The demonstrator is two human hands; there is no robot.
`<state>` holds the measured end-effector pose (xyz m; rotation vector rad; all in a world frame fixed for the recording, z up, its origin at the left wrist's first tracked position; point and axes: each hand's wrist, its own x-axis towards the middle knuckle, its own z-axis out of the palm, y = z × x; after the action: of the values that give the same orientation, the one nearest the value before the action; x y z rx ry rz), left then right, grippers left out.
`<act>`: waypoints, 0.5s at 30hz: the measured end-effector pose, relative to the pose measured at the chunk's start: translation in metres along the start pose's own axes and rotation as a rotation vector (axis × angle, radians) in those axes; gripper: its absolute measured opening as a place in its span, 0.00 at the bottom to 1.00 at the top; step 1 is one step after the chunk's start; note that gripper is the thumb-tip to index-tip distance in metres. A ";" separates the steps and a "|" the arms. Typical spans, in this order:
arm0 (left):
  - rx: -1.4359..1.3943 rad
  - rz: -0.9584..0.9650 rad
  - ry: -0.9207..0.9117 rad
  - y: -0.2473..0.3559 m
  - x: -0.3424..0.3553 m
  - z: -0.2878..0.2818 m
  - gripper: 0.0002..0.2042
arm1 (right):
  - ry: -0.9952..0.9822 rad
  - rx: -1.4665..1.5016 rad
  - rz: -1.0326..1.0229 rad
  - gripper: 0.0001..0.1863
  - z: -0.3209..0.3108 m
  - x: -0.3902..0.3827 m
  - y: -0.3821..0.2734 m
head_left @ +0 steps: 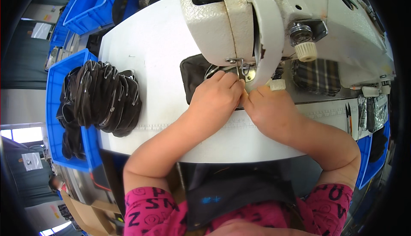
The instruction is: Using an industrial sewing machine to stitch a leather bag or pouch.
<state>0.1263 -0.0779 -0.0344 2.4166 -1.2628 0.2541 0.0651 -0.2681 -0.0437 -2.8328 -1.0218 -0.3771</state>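
Observation:
At the needle area of a white sewing machine [209, 26], both of my hands meet over a dark brown fabric piece [189, 74] with a zipper along it. My left hand [217, 92] presses on the piece with its fingers bent and closed, just left of the presser foot. My right hand [270, 109] is closed too, its thumb and fingers pinched together at the edge of the same fabric, touching the left fingertips. The fabric between the fingertips is mostly hidden by the hands and the machine head.
A pile of dark zippered pieces [109, 97] rests at the left, partly on a blue bin [53, 120]. Plaid fabric [317, 77] lies right of the needle. Pens [349, 118] and plastic packets [376, 112] lie at the table's right edge. A ruler strip [158, 127] runs along the front.

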 end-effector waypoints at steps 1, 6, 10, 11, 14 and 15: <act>0.029 0.006 0.026 0.000 0.002 0.002 0.10 | -0.001 0.001 0.018 0.15 -0.001 0.001 0.001; 0.079 0.016 0.089 -0.005 0.006 0.005 0.08 | 0.045 -0.062 0.024 0.17 -0.002 0.006 0.007; 0.039 -0.019 0.104 -0.007 0.006 0.007 0.09 | 0.073 -0.035 0.048 0.18 0.003 0.004 0.009; 0.014 -0.059 0.084 -0.007 0.006 0.008 0.10 | 0.102 -0.041 0.040 0.18 0.004 0.004 0.009; 0.005 -0.069 0.093 -0.008 0.006 0.007 0.10 | 0.071 -0.037 0.052 0.14 0.005 0.002 0.007; 0.003 -0.063 0.090 -0.008 0.006 0.006 0.10 | 0.072 -0.038 0.059 0.14 0.005 0.002 0.008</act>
<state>0.1358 -0.0810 -0.0396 2.4139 -1.1461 0.3428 0.0728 -0.2718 -0.0483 -2.8527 -0.9254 -0.4936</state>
